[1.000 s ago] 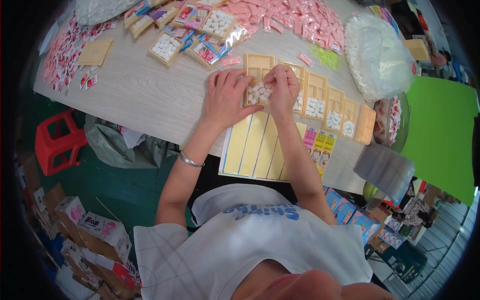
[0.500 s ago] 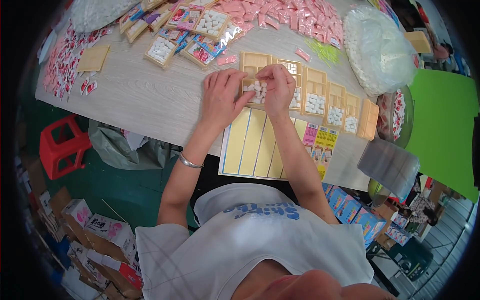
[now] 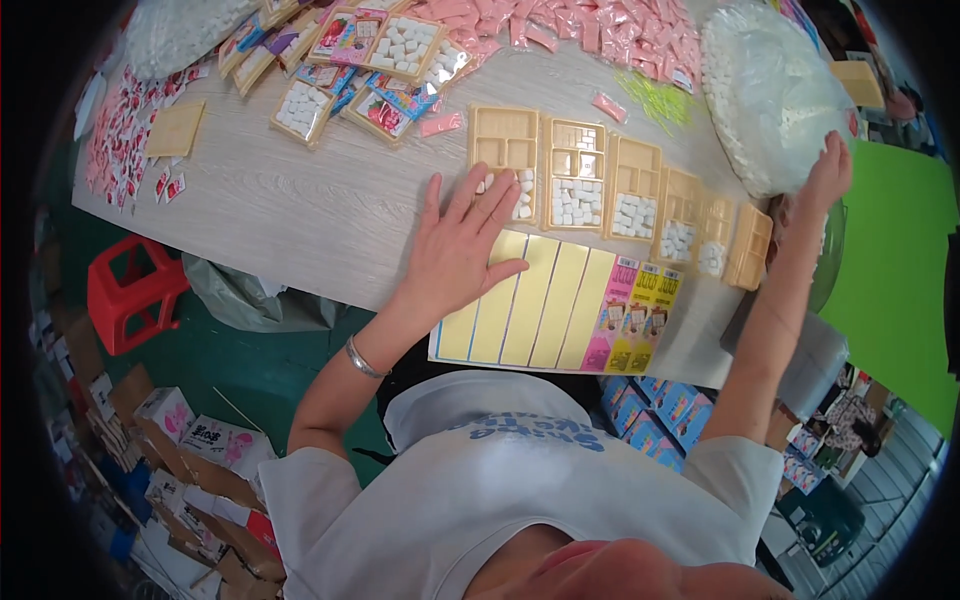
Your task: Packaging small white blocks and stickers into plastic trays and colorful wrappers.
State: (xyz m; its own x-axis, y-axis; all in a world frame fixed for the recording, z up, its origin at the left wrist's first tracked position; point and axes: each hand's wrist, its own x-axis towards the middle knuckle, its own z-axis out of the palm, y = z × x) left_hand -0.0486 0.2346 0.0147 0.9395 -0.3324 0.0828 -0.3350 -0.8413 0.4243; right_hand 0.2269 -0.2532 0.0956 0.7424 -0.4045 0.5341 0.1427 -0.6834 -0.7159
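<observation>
My left hand (image 3: pixel 459 243) lies flat and open on the wooden table (image 3: pixel 300 210), its fingertips on the leftmost tan plastic tray (image 3: pixel 504 150) that holds white cubes. A row of tan trays (image 3: pixel 630 190) with white cubes runs to the right. My right hand (image 3: pixel 826 175) reaches far right, fingers spread, against a big clear bag of white pieces (image 3: pixel 765 85). Whether it grips the bag I cannot tell. Yellow card sheets (image 3: pixel 530 305) lie at the table's near edge.
Pink sachets (image 3: pixel 600 20) and filled packaged trays (image 3: pixel 385 50) cover the far side of the table. A red stool (image 3: pixel 130 300) and cardboard boxes (image 3: pixel 180 430) stand on the floor at left. A green surface (image 3: pixel 890 270) is at right.
My right hand has left the tray and swung far right to the clear bag. My left hand has stayed by the leftmost tray and flattened.
</observation>
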